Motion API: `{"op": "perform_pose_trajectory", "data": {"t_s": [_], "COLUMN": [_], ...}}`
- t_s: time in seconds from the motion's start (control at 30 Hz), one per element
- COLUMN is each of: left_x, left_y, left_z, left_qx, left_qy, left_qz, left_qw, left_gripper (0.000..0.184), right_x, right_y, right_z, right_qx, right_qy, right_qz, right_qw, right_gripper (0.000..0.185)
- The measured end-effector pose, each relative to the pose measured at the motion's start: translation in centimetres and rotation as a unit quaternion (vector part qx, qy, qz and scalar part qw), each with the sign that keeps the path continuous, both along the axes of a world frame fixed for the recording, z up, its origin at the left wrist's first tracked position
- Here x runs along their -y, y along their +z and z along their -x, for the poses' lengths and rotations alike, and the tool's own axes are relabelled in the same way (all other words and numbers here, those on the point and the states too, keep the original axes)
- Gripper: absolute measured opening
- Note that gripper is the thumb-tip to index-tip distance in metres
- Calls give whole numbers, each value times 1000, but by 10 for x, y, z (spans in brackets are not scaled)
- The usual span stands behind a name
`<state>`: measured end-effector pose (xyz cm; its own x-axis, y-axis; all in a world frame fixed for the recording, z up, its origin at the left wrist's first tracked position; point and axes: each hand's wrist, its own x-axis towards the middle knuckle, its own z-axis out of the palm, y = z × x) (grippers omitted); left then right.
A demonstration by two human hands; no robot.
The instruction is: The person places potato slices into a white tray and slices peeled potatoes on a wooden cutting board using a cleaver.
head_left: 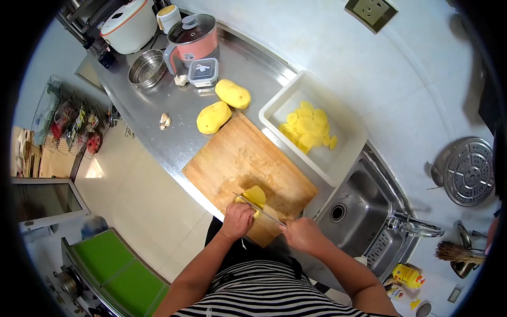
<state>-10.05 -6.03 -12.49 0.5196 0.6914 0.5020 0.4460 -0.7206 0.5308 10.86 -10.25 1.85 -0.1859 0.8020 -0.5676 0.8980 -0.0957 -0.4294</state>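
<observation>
Head view: a yellow potato (pixel 255 195) sits on the near half of a wooden board (pixel 222 164), with the blade of a knife (pixel 268 215) laid across it; how deep the edge goes cannot be told. The left hand (pixel 237 217), at the board's near-left edge, grasps the potato, its fingers bent close beside the blade. The right hand (pixel 303 235), just past the board's near-right edge, is clenched around the knife's handle, which it mostly hides. Dark damp patches mark the board just beyond the potato.

At the board's far corner, two whole potatoes (pixel 214 117) lie side by side on the steel bench (pixel 145 113). Right of the board stands a pale tub (pixel 343 171), with yellow slices (pixel 310 127) in a loose heap inside. Farther right of the board is a sink (pixel 359 198) with a tap (pixel 417 226). Left of the board lie garlic cloves (pixel 165 121). Well beyond the board stand a lidded box (pixel 203 73) with a garlic bulb (pixel 181 80) just beside it, a pink pot (pixel 199 48) and a steel steamer (pixel 147 68). A white cooker (pixel 128 29) is farther still from the board.
</observation>
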Motion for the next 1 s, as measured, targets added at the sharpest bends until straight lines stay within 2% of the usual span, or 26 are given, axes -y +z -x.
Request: {"op": "perform_pose_trajectory", "data": {"t_s": [0.33, 0.4, 0.5, 0.53, 0.6, 0.67, 0.73, 0.8, 0.93, 1.0], "left_x": [-2, -2, -1, -1, -2, 1, 0, 1, 1, 2], "left_y": [1, 1, 2, 2, 2, 2, 2, 1, 4, 2], "left_z": [2, 1, 1, 0, 0, 0, 0, 1, 2, 1], "left_qx": [3, 3, 3, 3, -1, -3, -3, -4, -14, -6], "left_qy": [-16, -13, -8, -5, -3, -1, -4, 9, -6, -1], "left_qz": [15, 13, 4, -4, -7, -6, 3, -4, 31, 25], "left_qw": [1000, 1000, 1000, 1000, 1000, 1000, 1000, 1000, 999, 1000], "left_gripper": [32, 32, 31, 31, 31, 31, 30, 30, 31, 31], "right_x": [-20, -21, -23, -21, -17, -15, -13, -9, -4, -3], "right_y": [-1, -12, -26, -36, -52, -55, -53, -45, -6, 2], "right_z": [19, 26, 33, 34, 35, 32, 26, 20, 9, 4], "right_qx": [2, 10, 11, 11, 22, 15, 9, -11, -6, 3], "right_qy": [-32, -17, -23, -24, -24, -25, -26, -26, -31, -9], "right_qz": [55, 29, 15, 13, -49, -43, -39, -50, -31, 14], "right_qw": [998, 999, 1000, 1000, 998, 999, 999, 998, 999, 1000], "right_gripper": [28, 18, 16, 16, 28, 24, 20, 26, 27, 27]}}
